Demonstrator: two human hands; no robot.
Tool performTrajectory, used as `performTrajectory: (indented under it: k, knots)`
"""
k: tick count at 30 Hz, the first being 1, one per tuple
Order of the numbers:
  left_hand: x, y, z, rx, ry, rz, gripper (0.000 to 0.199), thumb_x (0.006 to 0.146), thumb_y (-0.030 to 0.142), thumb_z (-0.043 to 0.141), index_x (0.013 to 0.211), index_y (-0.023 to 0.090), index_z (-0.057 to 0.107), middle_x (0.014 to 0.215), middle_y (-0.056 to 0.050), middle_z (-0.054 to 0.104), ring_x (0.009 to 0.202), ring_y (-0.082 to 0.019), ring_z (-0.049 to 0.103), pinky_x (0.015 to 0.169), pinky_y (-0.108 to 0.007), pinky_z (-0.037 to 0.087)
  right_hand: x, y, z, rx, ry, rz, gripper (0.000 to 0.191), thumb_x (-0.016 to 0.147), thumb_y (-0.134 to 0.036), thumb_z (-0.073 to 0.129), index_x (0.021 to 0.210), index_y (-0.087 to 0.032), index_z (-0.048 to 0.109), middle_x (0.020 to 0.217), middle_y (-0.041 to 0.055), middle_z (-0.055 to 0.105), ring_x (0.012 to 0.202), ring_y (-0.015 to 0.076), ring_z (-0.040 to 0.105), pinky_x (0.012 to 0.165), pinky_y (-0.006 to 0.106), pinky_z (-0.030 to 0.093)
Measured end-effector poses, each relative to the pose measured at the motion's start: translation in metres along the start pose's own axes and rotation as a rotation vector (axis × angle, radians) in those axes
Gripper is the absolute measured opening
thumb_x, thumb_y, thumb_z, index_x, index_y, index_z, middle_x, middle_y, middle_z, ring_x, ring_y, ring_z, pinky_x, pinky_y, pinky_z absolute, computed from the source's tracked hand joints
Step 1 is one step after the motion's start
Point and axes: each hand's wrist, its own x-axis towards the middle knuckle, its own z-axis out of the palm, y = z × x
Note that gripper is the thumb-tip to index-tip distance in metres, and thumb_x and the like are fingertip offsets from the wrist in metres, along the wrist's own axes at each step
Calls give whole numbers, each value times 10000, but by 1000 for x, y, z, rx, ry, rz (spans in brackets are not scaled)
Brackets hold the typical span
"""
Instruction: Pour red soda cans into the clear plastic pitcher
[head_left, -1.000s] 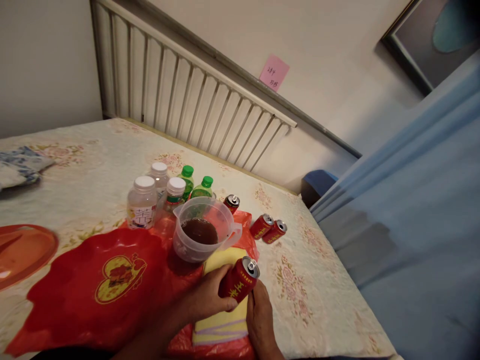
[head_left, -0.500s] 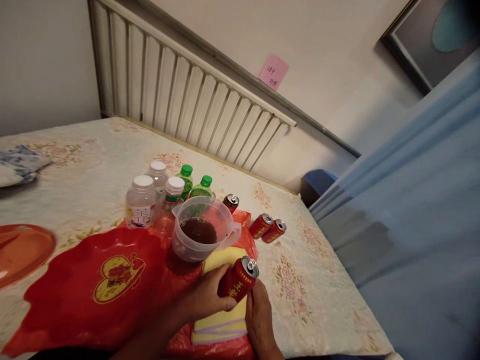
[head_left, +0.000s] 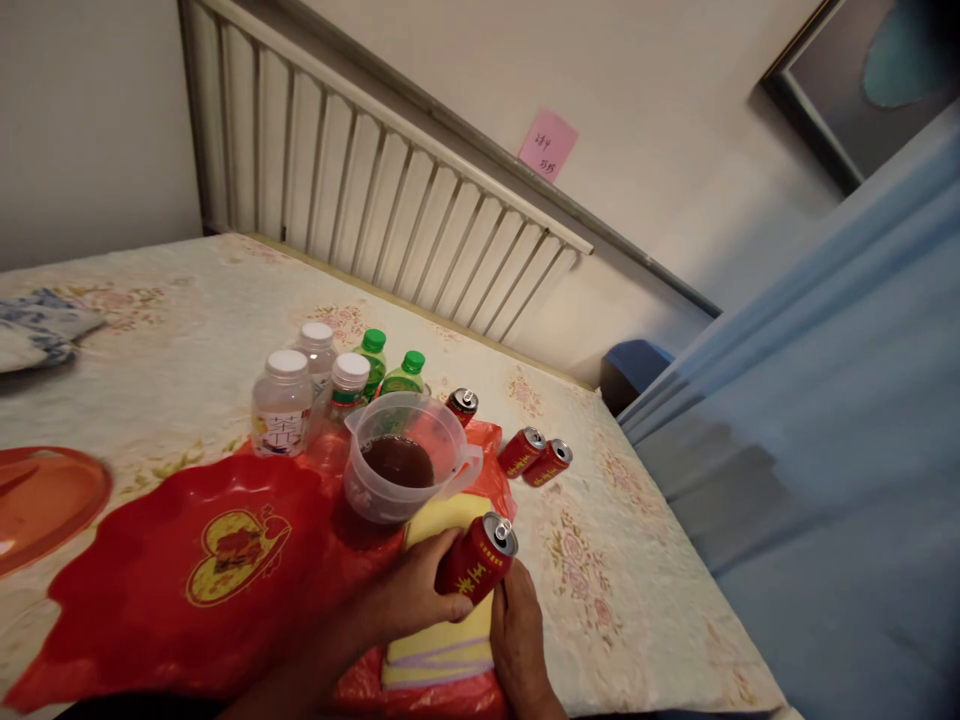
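My left hand is wrapped round a red drink can with yellow lettering. The can leans to the right, its silver top and pull tab facing up. Close against the can's lower right side is my right hand, fingers together and partly hidden; what it grips I cannot make out. Under both hands lies a folded yellow cloth with pale purple stripes. Just beyond stands a clear plastic measuring jug, holding dark brown liquid, its handle toward the right.
A red scalloped tray lies left on a red plastic bag. White-capped bottles and green-capped bottles stand behind the jug. More red cans are at right. An orange plate sits far left on the flowered tablecloth.
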Motion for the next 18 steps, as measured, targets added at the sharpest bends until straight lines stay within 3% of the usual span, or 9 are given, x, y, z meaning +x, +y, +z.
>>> performTrajectory:
  k: [6,18]
  knots:
    - [-1,1,0,-2,-2,-38,612,587,162,681,1181,213,542,1138,2,646,1015,-237,601,868,-308,484,0,-1,0,7,-6,16,204,980,-261,458,1038,-243,653,1009,48,708,895,201,639,816,318,503]
    - [0,-2,0,6,11,-14,592,590,163,691,1164,210,556,1084,-2,655,989,-237,597,854,-310,491,0,1,0,1,-2,20,226,973,-262,461,1092,-243,652,1071,57,709,965,212,643,865,328,496]
